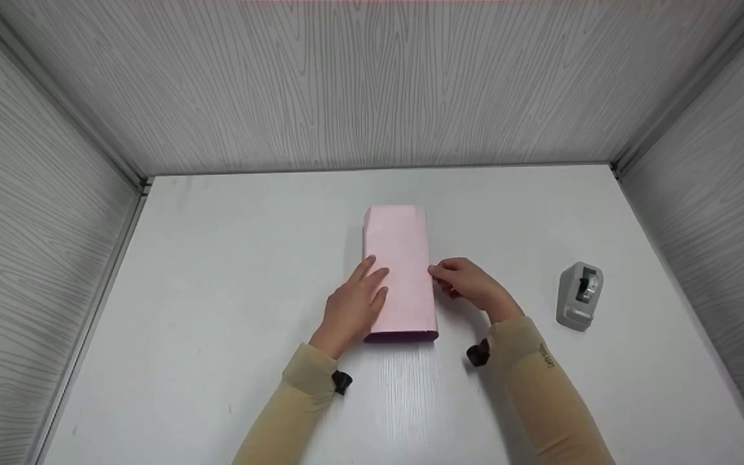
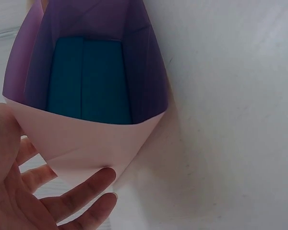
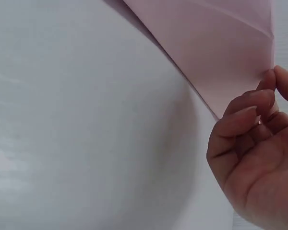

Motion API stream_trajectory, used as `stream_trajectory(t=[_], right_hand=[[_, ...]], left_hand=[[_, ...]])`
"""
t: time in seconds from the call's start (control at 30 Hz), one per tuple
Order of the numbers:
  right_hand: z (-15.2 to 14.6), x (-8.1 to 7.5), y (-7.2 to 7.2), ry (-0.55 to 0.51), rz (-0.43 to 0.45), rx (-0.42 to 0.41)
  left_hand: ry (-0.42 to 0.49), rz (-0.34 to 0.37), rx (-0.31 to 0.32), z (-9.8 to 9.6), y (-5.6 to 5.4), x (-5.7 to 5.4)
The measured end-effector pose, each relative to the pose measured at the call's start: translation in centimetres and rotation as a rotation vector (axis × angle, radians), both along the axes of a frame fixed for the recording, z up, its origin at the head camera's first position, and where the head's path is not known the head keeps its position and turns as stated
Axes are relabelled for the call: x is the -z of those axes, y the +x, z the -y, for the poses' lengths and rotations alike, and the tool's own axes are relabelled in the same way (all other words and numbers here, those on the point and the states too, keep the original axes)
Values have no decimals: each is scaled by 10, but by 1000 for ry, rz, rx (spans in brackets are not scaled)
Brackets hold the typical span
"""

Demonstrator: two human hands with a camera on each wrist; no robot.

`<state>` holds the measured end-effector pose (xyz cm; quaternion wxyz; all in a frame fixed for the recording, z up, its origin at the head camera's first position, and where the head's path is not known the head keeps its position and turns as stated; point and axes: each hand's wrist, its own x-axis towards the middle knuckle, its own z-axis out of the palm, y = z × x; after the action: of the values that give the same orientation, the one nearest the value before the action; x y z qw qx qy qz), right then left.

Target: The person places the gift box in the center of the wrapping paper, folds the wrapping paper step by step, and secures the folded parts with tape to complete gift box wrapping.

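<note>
Paper wrap point(image 1: 404, 278) | left hand point(image 1: 350, 310): fingers spread against it | right hand point(image 1: 473, 284): pinches its edge

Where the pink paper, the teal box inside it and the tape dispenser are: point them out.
Pink paper point(image 1: 405, 265): head view, on its flat top face.
Teal box point(image 2: 103, 81): left wrist view, on its visible end, right of the vertical line.
Tape dispenser point(image 1: 570, 300): head view, on its gray body.

Soft light, pale glare on white table point(image 1: 404, 394), diffuse shadows, dimmer wrist views
</note>
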<state>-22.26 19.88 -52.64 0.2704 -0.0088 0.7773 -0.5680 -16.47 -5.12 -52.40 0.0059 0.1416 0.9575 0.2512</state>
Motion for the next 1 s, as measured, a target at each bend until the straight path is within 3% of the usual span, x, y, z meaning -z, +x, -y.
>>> stream_trajectory(t=[0.13,0.23,0.47,0.63,0.83,1.0], right_hand=[[-1,4,3,-44,37,31],[-1,5,5,-16,40,54],[-3,-2,12,36,-26,88],[3,-11,30,35,-195,126],[16,-19,59,217,-458,61],[26,-17,72,312,-520,5]], left_hand=[[5,11,6,-1,0,0],[7,19,3,-1,0,0],[7,22,0,-1,-1,-1],[47,21,26,1,0,0],[83,107,78,7,1,0],[166,123,117,14,1,0]])
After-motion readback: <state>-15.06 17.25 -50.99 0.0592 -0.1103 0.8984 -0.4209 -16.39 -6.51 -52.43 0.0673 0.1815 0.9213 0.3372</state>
